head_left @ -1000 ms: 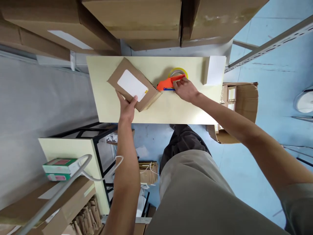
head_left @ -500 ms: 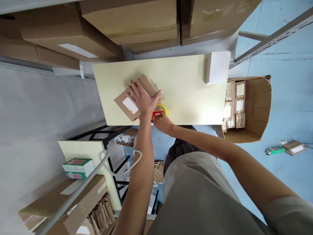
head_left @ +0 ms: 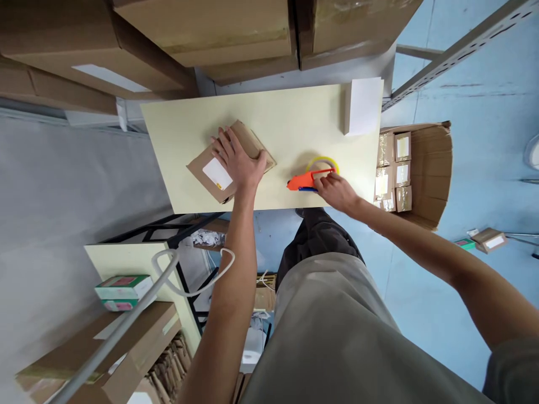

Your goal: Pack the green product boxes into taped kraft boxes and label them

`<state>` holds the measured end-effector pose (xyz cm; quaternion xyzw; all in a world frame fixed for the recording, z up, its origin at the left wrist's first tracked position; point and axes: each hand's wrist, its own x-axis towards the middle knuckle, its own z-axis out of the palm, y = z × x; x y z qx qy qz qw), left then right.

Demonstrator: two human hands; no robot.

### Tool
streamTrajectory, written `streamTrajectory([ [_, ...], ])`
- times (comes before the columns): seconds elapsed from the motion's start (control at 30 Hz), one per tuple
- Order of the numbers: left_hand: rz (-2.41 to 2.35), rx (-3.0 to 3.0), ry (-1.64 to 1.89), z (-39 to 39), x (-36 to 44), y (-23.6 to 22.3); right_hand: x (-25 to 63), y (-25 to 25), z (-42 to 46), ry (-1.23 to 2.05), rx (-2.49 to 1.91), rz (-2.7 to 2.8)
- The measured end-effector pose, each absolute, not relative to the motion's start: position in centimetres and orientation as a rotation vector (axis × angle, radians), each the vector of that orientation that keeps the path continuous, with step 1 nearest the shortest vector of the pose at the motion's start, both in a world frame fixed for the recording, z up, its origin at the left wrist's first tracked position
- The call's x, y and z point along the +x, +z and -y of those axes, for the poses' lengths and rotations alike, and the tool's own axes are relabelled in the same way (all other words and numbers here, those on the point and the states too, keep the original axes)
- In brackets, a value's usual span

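Note:
A small cardboard box (head_left: 250,140) with a white label on its flap lies slanted on the left part of the cream table (head_left: 290,120). My left hand (head_left: 243,165) rests on top of it, fingers spread and thumb along its right side. To the right, near the table's front edge, my right hand (head_left: 336,191) grips a red tape dispenser (head_left: 304,180) carrying a yellow-rimmed roll of tape (head_left: 311,163). The dispenser points left and is apart from the box.
A white box (head_left: 364,106) stands at the table's back right corner. Beyond the right edge, an open carton (head_left: 429,168) holds several small labelled boxes. Large cartons (head_left: 227,33) line the shelf behind. A side table (head_left: 138,255) with green-white boxes is at lower left.
My right hand has moved right with the tape dispenser, away from the box's front side. My left hand stays on the box. The whole view has shifted slightly.

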<state>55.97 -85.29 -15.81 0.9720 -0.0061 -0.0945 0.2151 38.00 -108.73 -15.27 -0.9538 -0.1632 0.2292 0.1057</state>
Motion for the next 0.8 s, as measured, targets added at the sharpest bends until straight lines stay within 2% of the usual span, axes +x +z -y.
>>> streamTrajectory([
  [0.23,0.204,2.599,-0.391,83.1,55.1,-15.2,45.3,-17.7,106.9,0.422,-2.831,0.633],
  [0.53,0.412,2.552,-0.444,80.1,51.1,-13.7,43.9,-17.9,99.0,0.38,-2.692,1.044],
  [0.63,0.395,2.56,-0.442,80.2,50.5,-13.2,43.4,-17.9,100.8,0.487,-2.604,0.971],
  [0.73,0.374,2.514,-0.425,80.5,50.4,-13.1,43.6,-17.8,106.5,0.671,-2.563,0.707],
  [0.8,0.357,2.482,-0.414,80.6,50.4,-13.0,44.6,-17.5,110.6,0.677,-2.58,0.542],
])
